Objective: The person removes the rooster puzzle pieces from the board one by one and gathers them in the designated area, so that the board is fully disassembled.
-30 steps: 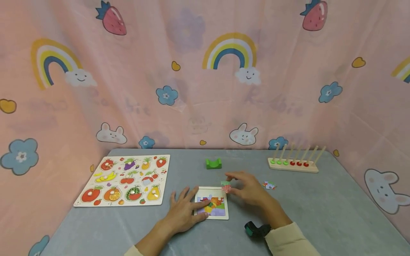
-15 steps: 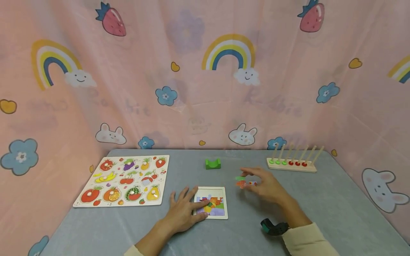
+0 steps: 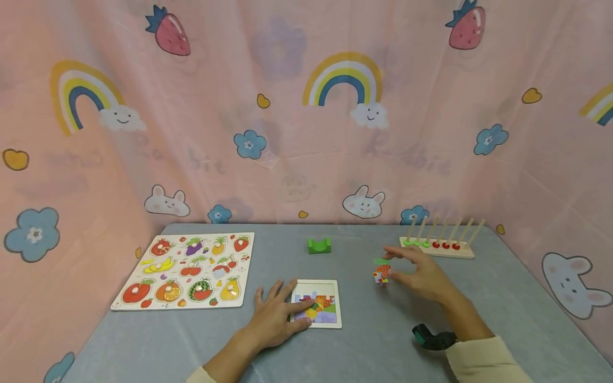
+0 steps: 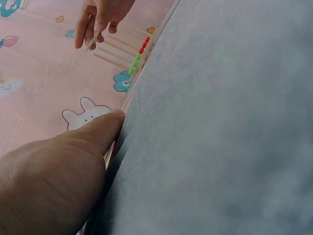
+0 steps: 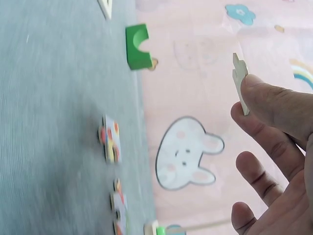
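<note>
2 puzzle bds (image 3: 321,287), 1 grn blk (image 3: 319,247) — 6 beads (image 3: 446,246)

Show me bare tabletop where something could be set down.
The gray table is bare right of the right hand, nearer than the peg rack. Another patch lies between the fruit board and green block. Crowded: the puzzle tray, where the left hand rests, and around the right hand, pinching one piece near loose pieces.
</note>
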{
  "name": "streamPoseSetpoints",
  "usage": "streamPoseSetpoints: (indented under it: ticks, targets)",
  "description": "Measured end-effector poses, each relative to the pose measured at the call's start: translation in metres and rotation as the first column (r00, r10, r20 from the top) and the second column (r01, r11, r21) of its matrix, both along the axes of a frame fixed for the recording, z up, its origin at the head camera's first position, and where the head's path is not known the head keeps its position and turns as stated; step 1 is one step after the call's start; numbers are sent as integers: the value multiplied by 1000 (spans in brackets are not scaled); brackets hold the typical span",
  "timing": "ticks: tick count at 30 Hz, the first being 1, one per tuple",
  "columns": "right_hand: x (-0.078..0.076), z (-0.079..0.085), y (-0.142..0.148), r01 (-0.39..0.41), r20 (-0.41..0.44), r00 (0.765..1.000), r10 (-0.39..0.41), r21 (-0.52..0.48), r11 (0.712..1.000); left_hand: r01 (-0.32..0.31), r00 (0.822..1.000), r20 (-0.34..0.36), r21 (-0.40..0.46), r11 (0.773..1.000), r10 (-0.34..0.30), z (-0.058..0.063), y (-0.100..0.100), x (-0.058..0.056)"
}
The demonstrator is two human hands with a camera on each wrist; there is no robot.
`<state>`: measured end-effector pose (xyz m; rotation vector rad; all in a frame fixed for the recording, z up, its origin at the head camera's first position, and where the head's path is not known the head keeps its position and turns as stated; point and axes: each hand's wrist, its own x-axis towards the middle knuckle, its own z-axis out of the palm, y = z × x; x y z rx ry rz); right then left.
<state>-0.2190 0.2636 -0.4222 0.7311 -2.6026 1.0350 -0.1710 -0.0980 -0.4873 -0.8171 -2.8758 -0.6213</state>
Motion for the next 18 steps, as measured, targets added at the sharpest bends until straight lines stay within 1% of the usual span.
streamPoseSetpoints:
  ticks: [5, 10, 15, 18]
  targets:
    - [2, 1, 15, 58, 40, 997, -59, 14, 998, -4, 1000, 7, -6, 1000, 4, 0, 0, -1]
    - [2, 0, 29, 85, 74, 994, -86, 10, 996, -1, 1000, 9, -1, 1000, 1, -1, 0, -1]
    - [1, -4, 43, 106, 45, 993, -107, 15, 994, -1, 1000, 7, -7, 1000, 1, -1, -1, -1]
    - [1, -6, 53, 99, 13, 995, -99, 26, 995, -5, 1000, 15, -11, 1000, 5, -1, 0, -1]
